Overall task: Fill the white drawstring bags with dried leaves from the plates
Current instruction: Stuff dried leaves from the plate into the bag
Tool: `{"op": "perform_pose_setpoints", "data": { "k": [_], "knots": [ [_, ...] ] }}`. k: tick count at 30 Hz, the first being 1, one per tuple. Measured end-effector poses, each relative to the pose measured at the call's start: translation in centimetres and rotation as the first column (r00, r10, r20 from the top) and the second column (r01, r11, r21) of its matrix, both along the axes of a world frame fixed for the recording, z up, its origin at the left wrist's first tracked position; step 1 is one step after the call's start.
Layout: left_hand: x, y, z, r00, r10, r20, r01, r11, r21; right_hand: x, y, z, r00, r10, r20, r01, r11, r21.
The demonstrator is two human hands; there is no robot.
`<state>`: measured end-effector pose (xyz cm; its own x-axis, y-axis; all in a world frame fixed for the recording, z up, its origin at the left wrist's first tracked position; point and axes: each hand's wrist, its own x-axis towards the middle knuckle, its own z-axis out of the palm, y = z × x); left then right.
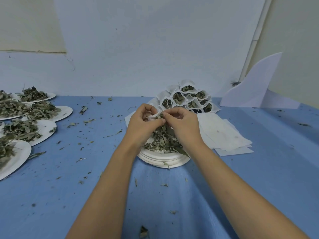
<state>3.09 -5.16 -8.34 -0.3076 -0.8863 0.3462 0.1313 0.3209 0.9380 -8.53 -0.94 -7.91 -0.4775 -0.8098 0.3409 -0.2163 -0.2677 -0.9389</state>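
Note:
My left hand (141, 125) holds a small white drawstring bag (152, 116) by its mouth, above a stack of white plates (162, 158) heaped with dried leaves (164, 138). At the bag's opening my right hand (183, 125) pinches a tuft of dried leaves, its fingertips meeting my left thumb. Most of the bag is hidden behind my fingers. Several filled bags (188, 98) with leaves showing in their open tops are stacked just behind my hands. A pile of flat empty bags (222, 133) lies to the right of the plates.
Several white plates (46, 133) of dried leaves (20, 130) crowd the left side of the blue table (259, 169). Leaf crumbs are scattered over the cloth. A folded white sheet (255, 90) leans at the wall at the back right.

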Motion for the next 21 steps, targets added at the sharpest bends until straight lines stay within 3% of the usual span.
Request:
{"op": "perform_pose_setpoints", "data": {
  "k": [5,8,13,17,21],
  "knots": [
    [-0.09,0.03,-0.02,0.986,-0.097,-0.133,0.113,0.987,0.117,0.56,-0.04,-0.37,0.988,-0.09,-0.129,0.079,0.993,-0.089],
    [-0.05,-0.1,-0.24,0.989,-0.072,-0.128,0.087,0.989,0.118,0.69,0.06,-0.46,0.989,-0.088,-0.121,0.077,0.992,-0.096],
    [0.23,-0.38,-0.28,0.99,-0.006,-0.142,0.024,0.992,0.124,0.46,0.28,0.35,0.997,0.071,0.038,-0.07,0.997,-0.044],
    [0.19,-0.33,-0.31,0.989,0.027,-0.143,-0.008,0.991,0.135,0.89,0.57,0.14,0.995,0.041,-0.095,-0.051,0.994,-0.101],
    [0.62,-0.61,-0.24,0.985,0.0,-0.175,0.03,0.986,0.165,0.73,0.84,0.17,0.986,0.14,-0.091,-0.151,0.981,-0.122]
  ]
}}
